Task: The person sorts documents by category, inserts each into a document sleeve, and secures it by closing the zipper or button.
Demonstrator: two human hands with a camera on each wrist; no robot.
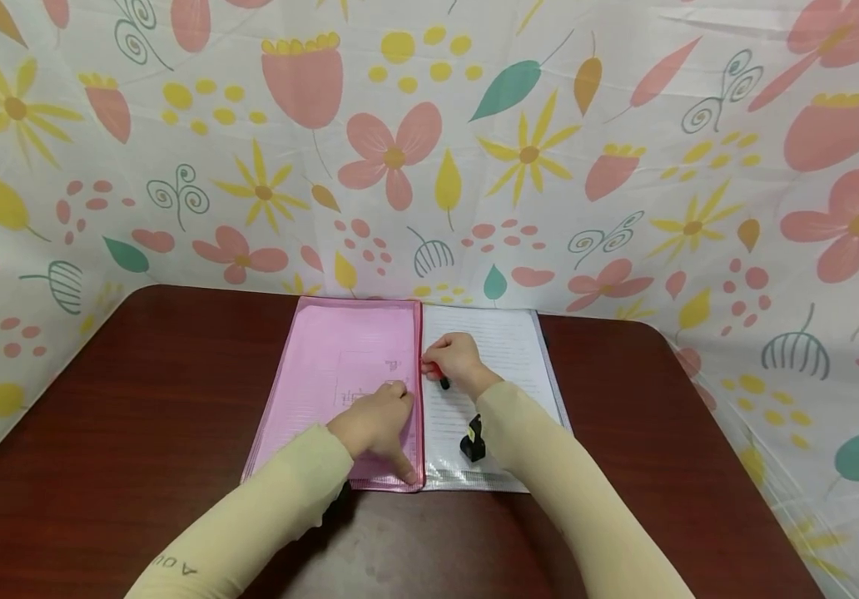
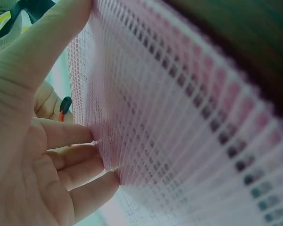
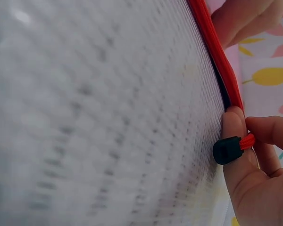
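Note:
A pink mesh zipper pouch [image 1: 310, 358] lies flat on the table, beside a whitish mesh pouch [image 1: 500, 349] with printed paper showing through. Between them runs a red zipper [image 3: 211, 35]. My right hand [image 1: 459, 358] is at this zipper, thumb and fingers pinching around its pull [image 3: 228, 149], a red cord with a black tip. On the pink pouch rests my left hand [image 1: 377, 416], thumb spread toward the near edge and fingers pointing away, close to the zipper. In the left wrist view, its fingertips [image 2: 111, 179] touch the pink mesh.
Both pouches lie on a dark reddish-brown table [image 1: 145, 399]. Behind it and at the sides hangs a white cloth [image 1: 399, 75] printed with flowers and leaves. A black wrist camera [image 1: 473, 441] sits beside the right sleeve, above the whitish pouch.

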